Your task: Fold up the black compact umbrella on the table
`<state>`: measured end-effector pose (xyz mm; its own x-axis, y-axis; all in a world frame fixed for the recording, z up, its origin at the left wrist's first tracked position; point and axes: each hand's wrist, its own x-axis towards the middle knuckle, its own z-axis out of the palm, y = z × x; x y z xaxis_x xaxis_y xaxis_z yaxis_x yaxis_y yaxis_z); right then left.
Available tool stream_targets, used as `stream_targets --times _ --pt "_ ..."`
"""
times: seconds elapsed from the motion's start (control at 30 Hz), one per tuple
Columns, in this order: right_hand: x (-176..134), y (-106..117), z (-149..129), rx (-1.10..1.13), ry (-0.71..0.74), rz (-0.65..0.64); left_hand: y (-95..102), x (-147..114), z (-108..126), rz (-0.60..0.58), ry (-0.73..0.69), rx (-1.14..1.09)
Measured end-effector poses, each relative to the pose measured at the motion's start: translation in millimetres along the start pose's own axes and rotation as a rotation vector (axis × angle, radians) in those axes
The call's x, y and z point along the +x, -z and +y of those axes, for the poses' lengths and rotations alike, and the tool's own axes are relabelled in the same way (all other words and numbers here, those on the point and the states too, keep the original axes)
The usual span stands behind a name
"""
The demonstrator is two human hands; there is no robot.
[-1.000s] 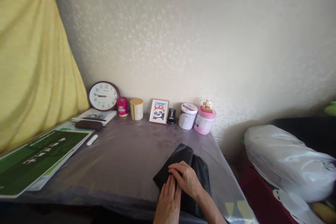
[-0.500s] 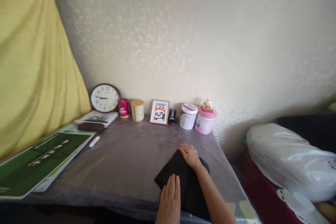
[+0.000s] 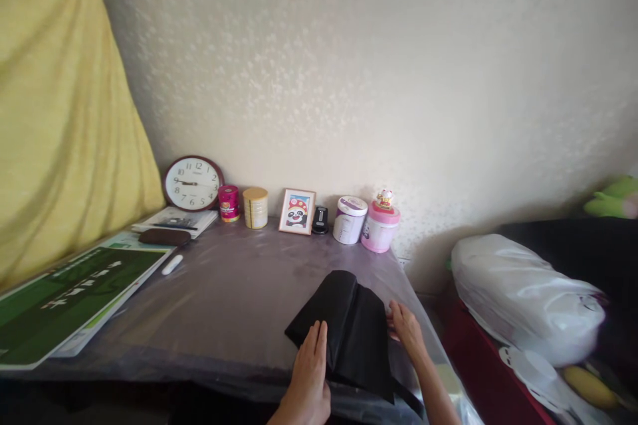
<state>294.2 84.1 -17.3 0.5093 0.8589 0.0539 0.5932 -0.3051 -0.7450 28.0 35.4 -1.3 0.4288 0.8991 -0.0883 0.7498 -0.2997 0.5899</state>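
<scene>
A black folded piece of thin fabric (image 3: pixel 361 332) lies on the near right part of the table, with a crease running down its middle and a narrow strip sticking out at its near right corner. My left hand (image 3: pixel 310 365) rests on its near left part, fingers stretched out and held side by side. Beside the fabric's right edge is my right hand (image 3: pixel 406 327), its fingers partly bent towards that edge. Nothing shows in its grasp, and whether the fingertips touch the fabric is unclear.
Along the wall stand a clock (image 3: pixel 193 183), a pink can (image 3: pixel 229 204), a yellow-lidded can (image 3: pixel 256 210), a panda picture frame (image 3: pixel 297 212), a white tub (image 3: pixel 349 220) and a pink tub (image 3: pixel 379 231). A green board (image 3: pixel 74 299) lies left; a white plastic bag (image 3: pixel 528 299) sits right.
My right hand has left the top of the fabric and moved right and nearer, to its right edge. The fabric's far right part now shows. My left hand stays on the left part.
</scene>
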Motion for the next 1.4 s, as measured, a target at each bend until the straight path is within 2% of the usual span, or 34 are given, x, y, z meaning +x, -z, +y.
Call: stream_targets --times 0.1,0.33,0.53,0.67,0.83,1.03,1.2,1.4 --pt "-8 -3 -8 0.016 -0.061 -0.035 3.1 0 1 0.001 -0.008 -0.038" --pt "-29 -10 -35 0.017 0.053 0.105 -3.2 2 0 0.019 0.013 0.003" --pt "-34 -11 -28 -0.064 0.079 0.193 -12.0 2 -4 0.059 -0.014 0.055" --pt "-37 -3 -26 0.012 0.052 0.214 -13.1 1 -3 0.060 -0.007 0.101" --pt "-48 -4 -40 0.238 0.033 0.098 -11.2 1 -2 0.042 -0.004 0.140" --pt "-61 -2 -61 0.450 0.040 -0.052 0.7 -2 8 -0.010 0.027 0.174" --pt "-52 -4 -83 0.450 0.136 -0.048 3.2 -5 12 -0.019 0.041 0.146" --pt "-35 -27 -108 0.430 0.193 -0.069 -2.2 -3 8 0.014 0.040 0.080"
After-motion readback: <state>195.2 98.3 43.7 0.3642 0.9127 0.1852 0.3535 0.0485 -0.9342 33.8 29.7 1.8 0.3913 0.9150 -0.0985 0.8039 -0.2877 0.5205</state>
